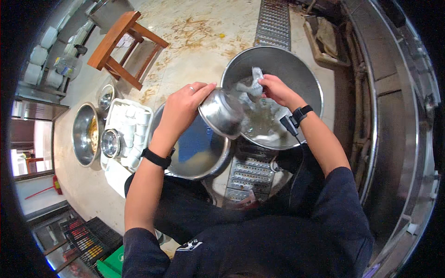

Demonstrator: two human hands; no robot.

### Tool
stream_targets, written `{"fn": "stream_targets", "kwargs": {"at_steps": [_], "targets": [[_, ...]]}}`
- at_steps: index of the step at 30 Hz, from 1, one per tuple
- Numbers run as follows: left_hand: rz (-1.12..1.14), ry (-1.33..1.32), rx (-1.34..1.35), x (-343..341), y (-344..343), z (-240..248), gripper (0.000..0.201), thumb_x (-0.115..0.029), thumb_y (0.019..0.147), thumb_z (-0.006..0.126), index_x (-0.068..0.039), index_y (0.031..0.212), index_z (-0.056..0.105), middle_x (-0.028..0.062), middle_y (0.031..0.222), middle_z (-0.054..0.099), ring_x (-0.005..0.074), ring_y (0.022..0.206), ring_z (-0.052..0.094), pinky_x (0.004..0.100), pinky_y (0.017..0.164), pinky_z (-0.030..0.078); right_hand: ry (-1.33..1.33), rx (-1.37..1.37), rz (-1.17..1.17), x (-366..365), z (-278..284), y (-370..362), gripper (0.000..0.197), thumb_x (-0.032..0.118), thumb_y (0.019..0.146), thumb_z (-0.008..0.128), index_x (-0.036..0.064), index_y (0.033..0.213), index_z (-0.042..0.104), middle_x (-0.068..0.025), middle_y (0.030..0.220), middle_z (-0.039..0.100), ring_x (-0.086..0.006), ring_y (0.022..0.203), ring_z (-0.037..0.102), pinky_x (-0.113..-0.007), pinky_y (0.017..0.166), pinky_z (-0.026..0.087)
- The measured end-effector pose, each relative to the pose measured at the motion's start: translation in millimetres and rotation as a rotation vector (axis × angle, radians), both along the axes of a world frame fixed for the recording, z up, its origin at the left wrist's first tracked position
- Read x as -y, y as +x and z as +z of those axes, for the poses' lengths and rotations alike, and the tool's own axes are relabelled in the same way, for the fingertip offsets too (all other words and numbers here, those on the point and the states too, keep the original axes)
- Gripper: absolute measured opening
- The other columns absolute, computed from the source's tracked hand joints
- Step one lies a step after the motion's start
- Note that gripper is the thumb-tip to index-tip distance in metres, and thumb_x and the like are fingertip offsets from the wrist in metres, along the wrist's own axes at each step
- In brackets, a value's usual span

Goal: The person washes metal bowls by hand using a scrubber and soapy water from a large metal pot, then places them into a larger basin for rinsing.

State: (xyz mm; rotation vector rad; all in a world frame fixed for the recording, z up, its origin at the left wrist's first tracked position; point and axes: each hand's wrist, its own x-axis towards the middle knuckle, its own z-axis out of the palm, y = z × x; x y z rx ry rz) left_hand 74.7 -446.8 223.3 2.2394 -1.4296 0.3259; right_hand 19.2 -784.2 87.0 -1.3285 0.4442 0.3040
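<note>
We see a white print (190,244) on the dark shirt (273,236), too small to read. Our left hand (183,104) is closed on the rim of a stainless-steel bowl (221,113), tilted between two vessels. Our right hand (280,90) pinches a grey-white cloth (256,78) above a large metal pot (287,60) containing murky water (259,116). To the left, a metal basin (226,157) contains cloudy liquid (199,160); beside it, a white crate (150,118) holds white cups (141,125).
</note>
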Motion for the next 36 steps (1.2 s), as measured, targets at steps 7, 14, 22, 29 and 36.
{"fn": "stream_targets", "kwargs": {"at_steps": [7,14,22,29,36], "targets": [[0.041,-0.057,-0.167,31.2,-2.7,-35.3,0.046,0.007,0.082,0.057,-0.005,0.126,0.065,0.0154,0.121,0.069,0.0359,0.105,0.068,0.0412,0.09,0.056,0.062,0.286,-0.181,-61.7,118.0,-34.8,0.035,0.013,0.103,0.05,-0.0038,0.133,0.056,-0.0153,0.125,0.071,-0.0224,0.112,0.068,-0.035,0.096,0.053],[0.055,-0.185,-0.153,70.1,-24.2,-47.2,0.049,0.01,0.079,0.058,-0.002,0.126,0.063,0.0173,0.122,0.068,0.0367,0.107,0.067,0.0428,0.089,0.056,-0.477,0.602,-0.241,-104.4,61.0,-48.6,0.033,0.018,0.102,0.054,-0.0019,0.127,0.061,-0.0172,0.13,0.066,-0.0285,0.117,0.063,-0.037,0.098,0.047],[0.105,-0.096,-0.074,52.1,-15.1,-57.2,0.051,0.007,0.08,0.059,-0.005,0.13,0.063,0.015,0.126,0.067,0.0352,0.107,0.069,0.0419,0.089,0.057,-0.963,0.805,0.005,-132.4,87.6,-73.7,0.059,0.028,0.094,0.064,-0.008,0.138,0.048,-0.0305,0.148,0.046,-0.0456,0.141,0.041,-0.048,0.118,0.033],[0.033,-0.217,-0.023,52.1,-15.9,-42.5,0.055,0.008,0.077,0.063,-0.004,0.131,0.064,0.0168,0.131,0.066,0.035,0.113,0.067,0.0408,0.095,0.055,-0.241,0.376,-0.038,-93.3,62.9,-57.4,0.05,0.027,0.103,0.058,-0.0001,0.144,0.049,-0.0062,0.132,0.059,-0.0153,0.12,0.054,-0.032,0.107,0.041],[0.011,-0.367,-0.128,54.4,-28.5,-33.3,0.05,0.001,0.083,0.066,-0.001,0.133,0.061,0.0202,0.13,0.065,0.0372,0.117,0.065,0.0393,0.097,0.054,0.29,0.254,-0.272,-95.9,58.6,-53.2,0.037,0.024,0.102,0.064,0.0032,0.132,0.055,-0.0039,0.119,0.063,-0.0124,0.11,0.059,-0.031,0.097,0.049]]}}
